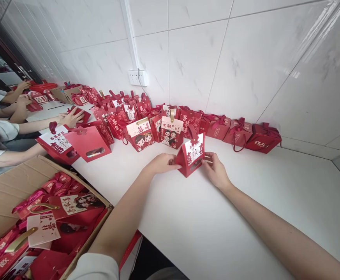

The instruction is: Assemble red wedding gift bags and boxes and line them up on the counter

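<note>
Between my two hands a red gift box [191, 154] with a white printed flap and a small clear window stands upright on the white table [170, 210]. My left hand [165, 163] grips its left side, thumb toward the front. On the right side, my right hand [215, 169] closes with thumb and fingers at the box's edge. Just behind it are a gift box with a cartoon couple [171, 132] and another with two cartoon faces [142, 134].
Rows of red gift boxes [117, 120] line the tiled wall [193, 58]. Ribboned boxes [263, 138] continue to the right. At lower left, a cardboard carton [18, 175] holds several more. Co-workers' hands [73, 116] handle boxes at the left. A power socket [137, 77] is on the wall.
</note>
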Demonstrator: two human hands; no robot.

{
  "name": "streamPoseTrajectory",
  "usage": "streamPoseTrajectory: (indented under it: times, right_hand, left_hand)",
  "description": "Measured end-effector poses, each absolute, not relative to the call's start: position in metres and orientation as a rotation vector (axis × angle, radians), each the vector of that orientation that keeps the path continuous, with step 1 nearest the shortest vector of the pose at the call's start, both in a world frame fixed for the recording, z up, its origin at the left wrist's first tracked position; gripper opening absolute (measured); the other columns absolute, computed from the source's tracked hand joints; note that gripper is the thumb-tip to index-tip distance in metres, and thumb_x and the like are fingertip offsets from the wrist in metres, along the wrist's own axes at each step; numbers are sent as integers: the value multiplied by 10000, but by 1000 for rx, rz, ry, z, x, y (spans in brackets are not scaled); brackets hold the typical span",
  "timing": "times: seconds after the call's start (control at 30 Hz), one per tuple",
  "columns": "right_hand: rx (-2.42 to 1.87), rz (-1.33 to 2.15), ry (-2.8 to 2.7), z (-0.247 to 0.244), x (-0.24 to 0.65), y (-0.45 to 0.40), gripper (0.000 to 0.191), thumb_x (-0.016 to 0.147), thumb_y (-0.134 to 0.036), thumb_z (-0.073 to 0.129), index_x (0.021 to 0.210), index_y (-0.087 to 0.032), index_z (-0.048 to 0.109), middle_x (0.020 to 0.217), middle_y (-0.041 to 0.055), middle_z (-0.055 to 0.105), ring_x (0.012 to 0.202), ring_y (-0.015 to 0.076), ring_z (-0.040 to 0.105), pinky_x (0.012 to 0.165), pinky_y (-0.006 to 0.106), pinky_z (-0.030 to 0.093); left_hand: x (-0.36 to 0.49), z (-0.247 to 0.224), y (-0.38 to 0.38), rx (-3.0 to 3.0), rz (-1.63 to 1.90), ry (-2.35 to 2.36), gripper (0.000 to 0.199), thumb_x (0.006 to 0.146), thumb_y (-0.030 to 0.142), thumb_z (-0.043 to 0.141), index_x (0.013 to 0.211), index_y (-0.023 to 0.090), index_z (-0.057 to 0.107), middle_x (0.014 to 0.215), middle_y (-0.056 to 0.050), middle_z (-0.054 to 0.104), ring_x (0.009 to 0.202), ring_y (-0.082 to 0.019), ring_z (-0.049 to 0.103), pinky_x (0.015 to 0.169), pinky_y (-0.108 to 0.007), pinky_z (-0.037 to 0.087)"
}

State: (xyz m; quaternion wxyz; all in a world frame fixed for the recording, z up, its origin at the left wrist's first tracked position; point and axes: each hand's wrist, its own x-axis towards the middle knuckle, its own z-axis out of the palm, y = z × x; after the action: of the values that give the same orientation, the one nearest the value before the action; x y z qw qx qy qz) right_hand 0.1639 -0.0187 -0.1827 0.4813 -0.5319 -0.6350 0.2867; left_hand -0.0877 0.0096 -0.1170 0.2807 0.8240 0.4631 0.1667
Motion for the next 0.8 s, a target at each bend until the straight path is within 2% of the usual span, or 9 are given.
streamPoseTrajectory:
  times: [0.07, 0.13, 0.2, 0.37, 0.57, 0.8]
  right_hand:
    - [-1407, 579, -1573, -180, 164, -22, 264, 881, -395, 479, 1077, -221, 448, 1113, 97, 594, 864, 221, 613, 735, 363, 485]
    - [-1502, 424, -1655, -175, 166, -27, 176, 916, -351, 374, 1000, -223, 462, 1005, 74, 610, 778, 211, 598, 674, 342, 448]
    - [-1514, 270, -1781, -168, 168, -34, 239, 948, -327, 262, 945, -225, 478, 898, 50, 620, 710, 198, 578, 637, 317, 403]
    - [-1507, -59, -2022, -160, 162, -45, 353, 930, -494, 370, 784, -204, 510, 728, 40, 628, 580, 167, 538, 536, 276, 292]
    - [-1726, -162, -2141, -164, 156, -38, 369, 982, -459, 322, 873, -189, 549, 797, 47, 685, 581, 186, 596, 509, 283, 236]
    - [-1697, -20, -2329, -167, 170, -32, 297, 998, -397, 326, 884, -203, 518, 833, 37, 695, 671, 199, 640, 555, 289, 313]
  left_hand:
    - [-78, -120, 6, 2300, 375, 1201, 390, 778, 550, 549, 690, 176, 615, 622, 5, 564, 562, -131, 484, 528, -244, 317]
    - [-68, -122, 2, 2398, 350, 1186, 434, 811, 550, 507, 614, 171, 583, 568, 4, 533, 525, -125, 457, 517, -250, 294]
    - [-60, -123, -1, 2476, 358, 1191, 439, 826, 539, 502, 597, 171, 571, 558, 2, 543, 514, -123, 461, 529, -255, 297]
    - [-48, -123, -7, 2717, 433, 1269, 431, 872, 547, 453, 745, 172, 624, 640, -30, 629, 593, -162, 570, 588, -272, 342]
    - [-35, -135, -8, 2851, 324, 1433, 520, 964, 454, 269, 860, 121, 655, 741, -121, 671, 686, -232, 636, 620, -315, 391]
    - [-32, -142, -5, 2856, 239, 1439, 525, 976, 421, 241, 867, 117, 656, 761, -125, 680, 694, -229, 645, 623, -316, 398]
